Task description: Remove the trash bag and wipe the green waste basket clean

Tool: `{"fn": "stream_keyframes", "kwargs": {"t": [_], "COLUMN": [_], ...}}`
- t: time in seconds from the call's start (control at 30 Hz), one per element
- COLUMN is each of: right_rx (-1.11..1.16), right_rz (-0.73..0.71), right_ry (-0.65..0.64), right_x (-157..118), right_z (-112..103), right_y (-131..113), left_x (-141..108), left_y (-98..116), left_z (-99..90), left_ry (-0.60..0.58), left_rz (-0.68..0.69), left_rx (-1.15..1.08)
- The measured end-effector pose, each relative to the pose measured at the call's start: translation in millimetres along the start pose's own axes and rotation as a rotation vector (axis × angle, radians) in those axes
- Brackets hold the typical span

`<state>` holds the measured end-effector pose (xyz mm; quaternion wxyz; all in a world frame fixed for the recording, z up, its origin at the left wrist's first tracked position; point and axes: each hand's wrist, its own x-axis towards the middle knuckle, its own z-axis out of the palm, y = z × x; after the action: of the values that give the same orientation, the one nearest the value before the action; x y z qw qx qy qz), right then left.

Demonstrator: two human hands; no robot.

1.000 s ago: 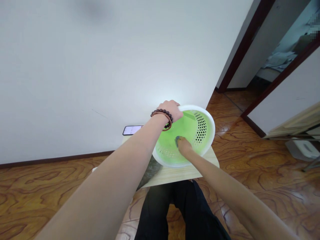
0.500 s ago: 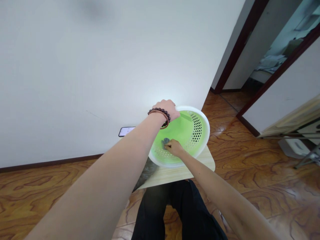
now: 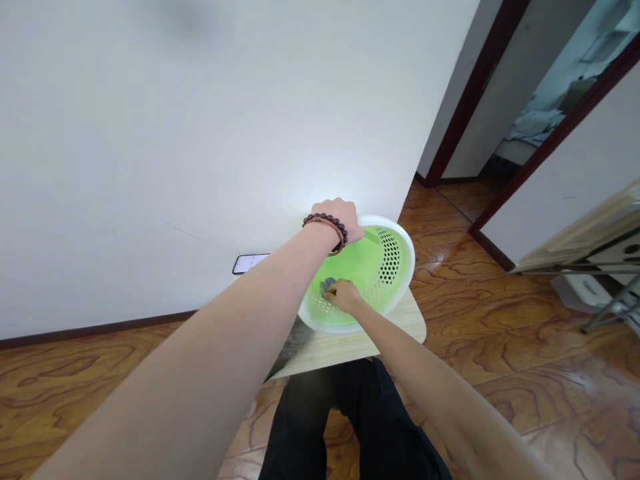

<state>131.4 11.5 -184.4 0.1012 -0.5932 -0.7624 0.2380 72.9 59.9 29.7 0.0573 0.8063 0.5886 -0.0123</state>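
A round colander basket, light green inside with a white rim and rows of drain holes, sits on a small pale wooden table. My left hand, with a beaded bracelet at the wrist, is closed over its far rim; the fingertips are hidden. Inside the basket, my right hand pinches a small grey crumpled scouring pad against the near left wall. The fingers cover part of the pad, so its full shape cannot be seen.
A phone with a lit screen lies at the table's far left by the white wall. Left of the basket is a dark plastic bag, partly behind my left forearm. A doorway stands at right, above wood-patterned floor.
My right hand has shifted slightly left with the scouring pad along the basket's wall. My left hand stays on the rim, and the view has moved a little.
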Motion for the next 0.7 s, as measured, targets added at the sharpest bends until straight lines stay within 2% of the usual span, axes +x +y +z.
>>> {"fn": "stream_keyframes", "kwargs": {"t": [0.17, 0.3, 0.47, 0.6, 0.7], "right_rx": [-0.009, -0.092, -0.162, -0.265, -0.381], "right_rz": [-0.019, -0.004, 0.026, -0.055, -0.104], "right_ry": [-0.012, 0.043, 0.017, 0.0, -0.048], "right_x": [-10.3, -11.8, -7.1, -6.7, -7.1], "right_z": [0.2, 2.8, 6.9, 6.9, -4.0], "right_y": [4.0, -12.7, -25.8, -16.8, -0.7], "left_x": [4.5, 6.3, 6.6, 5.2, 4.1], "left_y": [-8.8, -17.1, -16.5, -11.3, -10.5], "left_z": [-2.3, -1.9, -1.9, -4.2, -4.9], "left_ry": [0.05, 0.066, 0.061, 0.01, 0.018], "left_rz": [-0.042, -0.091, -0.091, -0.005, -0.011], "left_rx": [0.082, 0.038, -0.021, -0.052, -0.087]}}
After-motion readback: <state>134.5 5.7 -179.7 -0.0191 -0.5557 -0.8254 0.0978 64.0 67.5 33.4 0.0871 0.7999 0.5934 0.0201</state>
